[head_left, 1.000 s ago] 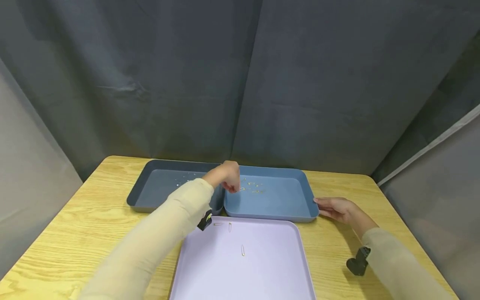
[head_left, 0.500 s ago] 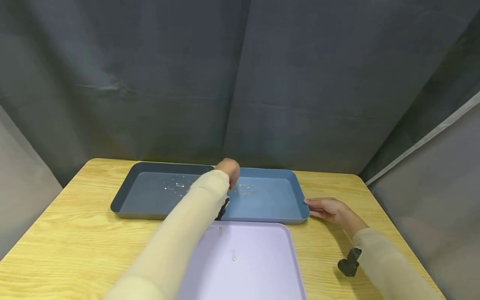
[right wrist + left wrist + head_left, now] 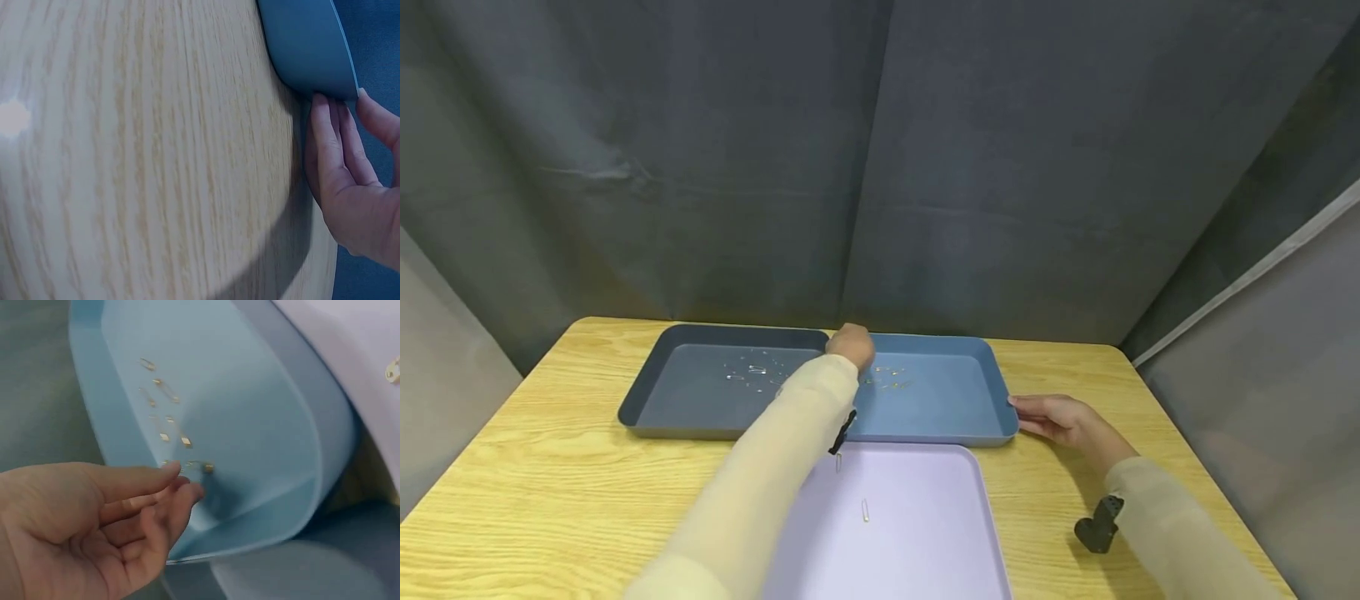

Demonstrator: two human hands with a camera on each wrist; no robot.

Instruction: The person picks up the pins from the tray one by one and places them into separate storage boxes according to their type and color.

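My left hand (image 3: 852, 344) hovers over the near-left corner of the light blue tray (image 3: 955, 400). In the left wrist view its fingers (image 3: 169, 500) lie loosely straight with nothing between them. Several small gold pins (image 3: 167, 419) lie just beyond the fingertips, and they are seen from the head as gold pins (image 3: 891, 379). My right hand (image 3: 1052, 417) rests against the blue tray's right end. Its fingers (image 3: 337, 156) lie straight along the outer wall of the blue tray (image 3: 306, 44).
A dark grey tray (image 3: 655, 392) holding several silver pins (image 3: 752, 371) sits left of the blue one. A lavender tray (image 3: 940, 533) lies in front with two pins (image 3: 865, 510) on it. The wooden table (image 3: 535, 475) is bounded by grey curtains.
My left hand has drawn back a little from the gold pins, and its fingers no longer point down at them. The right hand has stayed at the tray's end.
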